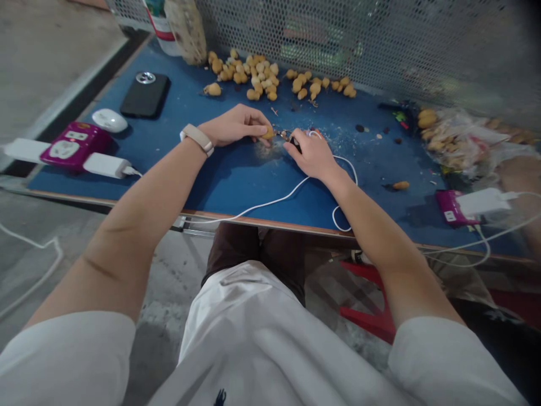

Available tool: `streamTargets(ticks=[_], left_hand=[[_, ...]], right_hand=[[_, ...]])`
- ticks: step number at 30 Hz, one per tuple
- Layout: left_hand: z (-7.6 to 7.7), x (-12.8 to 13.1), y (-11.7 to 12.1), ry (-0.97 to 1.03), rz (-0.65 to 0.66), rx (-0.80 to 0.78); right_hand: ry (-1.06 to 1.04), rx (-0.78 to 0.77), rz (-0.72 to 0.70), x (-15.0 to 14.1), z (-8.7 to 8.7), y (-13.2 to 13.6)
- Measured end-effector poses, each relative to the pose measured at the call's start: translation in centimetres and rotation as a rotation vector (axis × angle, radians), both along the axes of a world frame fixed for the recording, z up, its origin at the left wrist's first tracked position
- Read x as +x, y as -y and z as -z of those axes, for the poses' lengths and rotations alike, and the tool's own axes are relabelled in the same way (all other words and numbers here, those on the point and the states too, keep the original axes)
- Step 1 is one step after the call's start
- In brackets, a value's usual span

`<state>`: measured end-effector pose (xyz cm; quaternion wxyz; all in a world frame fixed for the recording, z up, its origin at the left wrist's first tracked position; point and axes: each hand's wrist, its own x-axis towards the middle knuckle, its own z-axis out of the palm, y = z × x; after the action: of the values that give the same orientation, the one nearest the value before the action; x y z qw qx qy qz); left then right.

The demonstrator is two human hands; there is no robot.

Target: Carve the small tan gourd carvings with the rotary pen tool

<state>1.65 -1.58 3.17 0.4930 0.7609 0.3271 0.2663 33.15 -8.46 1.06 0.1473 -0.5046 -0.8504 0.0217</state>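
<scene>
My left hand point(236, 127) pinches a small tan nut point(267, 133) between thumb and fingertips, just above the blue table mat point(228, 180). My right hand point(310, 155) grips a small dark corded tool point(295, 144), whose metal tip meets or nearly meets the nut. A white cable point(270, 202) runs from that hand across the mat and over its front edge. Pale dust lies on the mat under both hands. A heap of similar tan nuts point(253, 76) lies beyond my hands, and a single nut point(400, 185) lies to the right.
A black phone point(145, 95), white computer mouse point(110, 120), and magenta power strip point(75, 146) sit left. A plastic bag of nuts point(459, 141) and another magenta power strip point(450, 207) sit right. Perforated metal mesh point(380, 39) stands behind the mat.
</scene>
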Motion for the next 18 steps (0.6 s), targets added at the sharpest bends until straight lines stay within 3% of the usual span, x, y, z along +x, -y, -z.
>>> streamTargets(ticks=[18], left_hand=[[0.06,-0.06,-0.07,0.015,0.029,0.021]], right_hand=[[0.005,-0.01,0.01,0.0,-0.14,0.09]])
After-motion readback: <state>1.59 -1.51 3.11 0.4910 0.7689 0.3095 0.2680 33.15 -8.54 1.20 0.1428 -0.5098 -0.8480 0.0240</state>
